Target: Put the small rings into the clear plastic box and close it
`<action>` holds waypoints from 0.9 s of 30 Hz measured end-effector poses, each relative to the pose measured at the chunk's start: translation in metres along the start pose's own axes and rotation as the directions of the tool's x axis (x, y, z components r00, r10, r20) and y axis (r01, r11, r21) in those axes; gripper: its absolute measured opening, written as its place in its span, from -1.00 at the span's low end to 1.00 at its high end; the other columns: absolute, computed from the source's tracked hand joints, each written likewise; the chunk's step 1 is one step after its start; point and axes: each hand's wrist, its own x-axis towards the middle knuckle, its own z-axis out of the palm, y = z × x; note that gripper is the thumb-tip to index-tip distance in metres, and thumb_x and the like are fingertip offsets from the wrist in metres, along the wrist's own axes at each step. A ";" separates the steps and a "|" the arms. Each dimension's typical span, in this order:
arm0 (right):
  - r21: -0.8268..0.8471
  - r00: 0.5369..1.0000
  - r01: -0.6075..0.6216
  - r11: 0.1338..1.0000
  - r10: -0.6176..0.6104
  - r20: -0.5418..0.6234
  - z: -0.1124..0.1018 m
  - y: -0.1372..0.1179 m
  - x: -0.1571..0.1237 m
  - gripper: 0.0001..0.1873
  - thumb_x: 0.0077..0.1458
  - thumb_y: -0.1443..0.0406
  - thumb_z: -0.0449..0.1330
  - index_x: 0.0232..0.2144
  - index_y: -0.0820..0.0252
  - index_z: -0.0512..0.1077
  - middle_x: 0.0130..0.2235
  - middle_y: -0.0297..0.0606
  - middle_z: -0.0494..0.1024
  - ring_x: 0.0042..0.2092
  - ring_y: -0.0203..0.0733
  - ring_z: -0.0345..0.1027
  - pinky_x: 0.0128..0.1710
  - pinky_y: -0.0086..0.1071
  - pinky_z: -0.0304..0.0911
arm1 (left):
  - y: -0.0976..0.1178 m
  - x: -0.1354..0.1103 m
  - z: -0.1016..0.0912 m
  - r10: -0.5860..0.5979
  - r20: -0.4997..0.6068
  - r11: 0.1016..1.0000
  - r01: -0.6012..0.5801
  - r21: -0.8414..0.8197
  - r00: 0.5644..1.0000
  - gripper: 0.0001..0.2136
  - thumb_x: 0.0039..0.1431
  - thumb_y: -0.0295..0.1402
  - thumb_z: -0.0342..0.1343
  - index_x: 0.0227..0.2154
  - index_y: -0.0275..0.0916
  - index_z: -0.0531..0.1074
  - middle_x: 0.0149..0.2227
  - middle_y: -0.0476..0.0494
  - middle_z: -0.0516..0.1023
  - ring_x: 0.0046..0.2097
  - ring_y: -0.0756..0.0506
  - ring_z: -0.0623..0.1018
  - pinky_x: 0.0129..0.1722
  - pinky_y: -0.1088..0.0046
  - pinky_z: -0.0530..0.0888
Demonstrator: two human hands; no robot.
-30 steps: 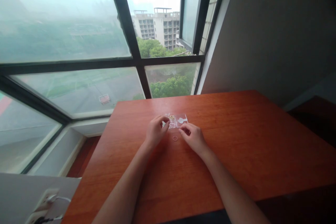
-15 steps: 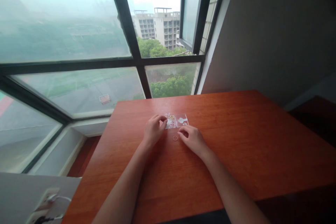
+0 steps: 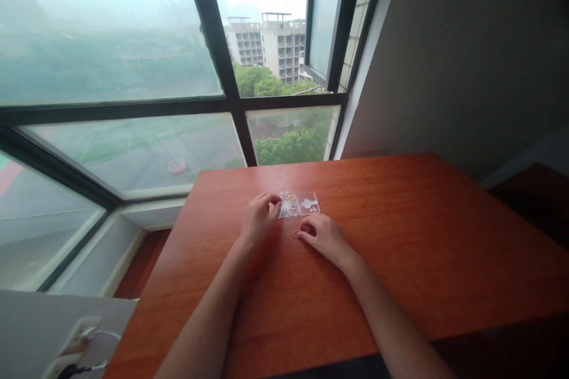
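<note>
A small clear plastic box (image 3: 307,194) lies opened flat on the table, with several tiny gold, pink and silvery pieces in its left half. My left hand (image 3: 259,217) is at the box's left edge, thumb and fingers curled together against it. Just in front of the box is a thin pale ring (image 3: 295,234), like a small hoop. My right hand (image 3: 322,232) has its thumb and fingertip closed on the ring's right side, partly covering it. The ring appears to be still at table level.
The reddish-brown wooden table (image 3: 400,260) stretches to both sides and toward me. Behind it is a large dark-framed window (image 3: 235,105), with one pane swung outward. A wall socket with plugged cords (image 3: 84,337) is at the lower left.
My right hand has moved slightly left, bringing its fingertips from beside the ring onto it. My left hand has shifted a little left and stays at the box's edge.
</note>
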 end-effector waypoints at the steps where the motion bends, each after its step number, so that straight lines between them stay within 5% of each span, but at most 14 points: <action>1: 0.003 1.000 0.007 1.000 -0.007 0.005 0.000 0.001 0.000 -0.85 0.04 0.25 0.32 -0.48 0.14 0.43 -0.41 -0.38 0.49 -0.33 -0.26 0.32 -0.33 -0.43 0.12 | 0.000 0.000 0.000 0.000 0.003 1.000 0.000 -0.003 1.000 -0.90 0.16 -0.40 0.07 -0.36 -0.23 0.48 -0.38 -0.03 0.49 -0.44 0.03 0.38 -0.41 0.53 0.29; 12: 0.057 0.998 0.067 0.996 -0.068 0.017 0.002 0.009 0.001 -0.92 0.04 0.35 0.29 -0.48 0.12 0.48 -0.40 -0.36 0.50 -0.31 -0.25 0.33 -0.28 -0.42 0.17 | 0.001 0.000 -0.001 0.010 0.035 1.000 -0.010 0.005 0.999 -0.90 0.16 -0.42 0.05 -0.36 -0.24 0.48 -0.40 -0.02 0.45 -0.43 0.03 0.35 -0.40 0.52 0.28; 22: 0.293 0.966 0.022 0.956 0.055 -0.253 -0.001 0.007 0.006 -0.86 0.08 0.25 0.24 -0.47 0.18 0.49 -0.44 -0.32 0.52 -0.44 -0.27 0.31 -0.44 -0.43 0.19 | 0.017 -0.004 0.005 0.106 0.168 0.987 -0.083 -0.138 0.980 -0.87 0.21 -0.36 0.05 -0.34 -0.25 0.49 -0.39 -0.06 0.44 -0.42 0.03 0.35 -0.41 0.53 0.28; 27: 0.361 0.956 -0.006 0.932 0.111 -0.270 0.000 0.009 0.006 -0.84 0.09 0.22 0.22 -0.43 0.19 0.50 -0.41 -0.29 0.55 -0.42 -0.25 0.36 -0.44 -0.43 0.22 | 0.027 -0.008 0.013 0.167 0.255 0.972 -0.116 -0.204 0.953 -0.85 0.21 -0.34 0.06 -0.35 -0.25 0.50 -0.41 -0.05 0.42 -0.43 0.03 0.33 -0.42 0.54 0.29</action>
